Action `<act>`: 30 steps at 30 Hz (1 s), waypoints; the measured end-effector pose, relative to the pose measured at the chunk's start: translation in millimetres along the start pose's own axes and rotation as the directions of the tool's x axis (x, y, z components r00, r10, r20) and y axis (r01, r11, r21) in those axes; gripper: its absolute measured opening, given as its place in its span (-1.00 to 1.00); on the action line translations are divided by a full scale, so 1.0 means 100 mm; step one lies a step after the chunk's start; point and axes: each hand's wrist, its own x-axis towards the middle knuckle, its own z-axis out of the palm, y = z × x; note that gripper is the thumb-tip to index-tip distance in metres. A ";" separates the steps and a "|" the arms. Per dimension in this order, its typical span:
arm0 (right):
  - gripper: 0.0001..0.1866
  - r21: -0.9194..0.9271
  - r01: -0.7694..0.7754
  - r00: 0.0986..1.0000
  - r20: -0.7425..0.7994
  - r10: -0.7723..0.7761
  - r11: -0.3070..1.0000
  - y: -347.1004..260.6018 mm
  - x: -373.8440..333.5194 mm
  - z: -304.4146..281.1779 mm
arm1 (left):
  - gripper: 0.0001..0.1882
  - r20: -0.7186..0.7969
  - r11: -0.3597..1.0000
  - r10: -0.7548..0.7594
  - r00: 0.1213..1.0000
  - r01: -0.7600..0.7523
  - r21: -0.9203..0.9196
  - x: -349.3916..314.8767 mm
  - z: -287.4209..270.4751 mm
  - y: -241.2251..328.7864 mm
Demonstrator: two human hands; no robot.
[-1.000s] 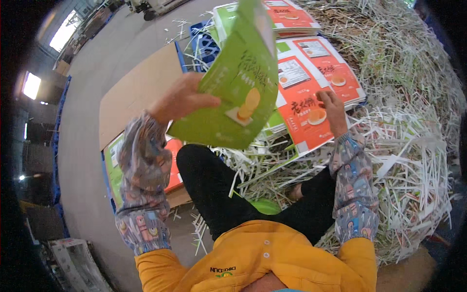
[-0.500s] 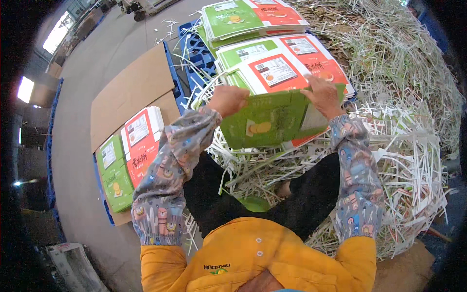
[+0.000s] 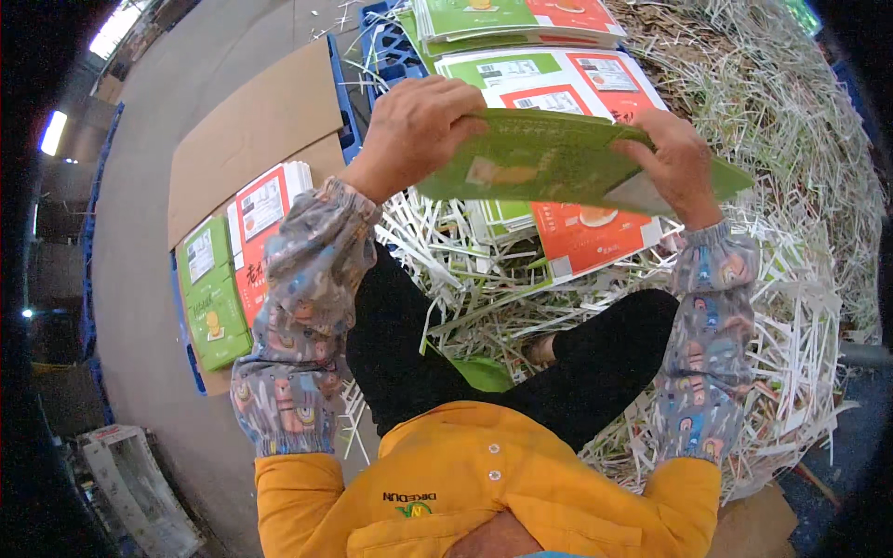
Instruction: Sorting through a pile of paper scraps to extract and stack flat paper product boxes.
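I hold a flat green printed carton sheet (image 3: 558,163) level in front of me with both hands. My left hand (image 3: 414,126) grips its left edge and my right hand (image 3: 674,163) grips its right end. Below it lies a stack of red and green printed sheets (image 3: 586,232) on the shredded paper. Both forearms wear patterned sleeve covers.
White paper strips (image 3: 791,307) pile around my legs and to the right. More stacks of printed sheets (image 3: 516,19) lie ahead. At my left a stack of green and red sheets (image 3: 228,270) rests on brown cardboard (image 3: 256,130) over a blue pallet (image 3: 349,130).
The green sheet, raised high in my left hand a second ago, has come down flat. My right hand left the stack and took hold of its right end.
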 end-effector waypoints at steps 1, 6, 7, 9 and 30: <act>-0.68 -0.073 0.039 0.998 -0.043 -0.042 0.997 0.02 0.04 0.02 | -0.89 0.001 1.000 -0.023 1.000 0.023 -0.009 0.00 0.07 -0.05; -0.65 -0.237 -0.002 0.991 0.126 0.033 0.972 0.40 -0.01 0.55 | -0.65 0.038 0.976 -0.140 0.989 0.132 0.170 -0.24 0.45 -0.39; -0.64 -0.192 -0.010 0.993 0.114 0.033 0.981 0.37 0.03 0.57 | -0.42 -0.037 0.964 -0.188 0.982 0.191 0.184 -0.38 0.48 -0.54; -0.64 -0.167 -0.026 0.992 0.119 0.046 0.986 0.37 -0.02 0.55 | -0.35 -0.112 0.863 -0.454 0.884 0.405 -0.304 -0.51 0.59 -0.61; -0.76 -0.006 0.238 0.966 0.106 -0.236 0.971 -0.55 0.74 0.17 | -0.61 0.100 0.005 -0.766 0.635 0.160 -0.987 -1.71 0.74 -0.42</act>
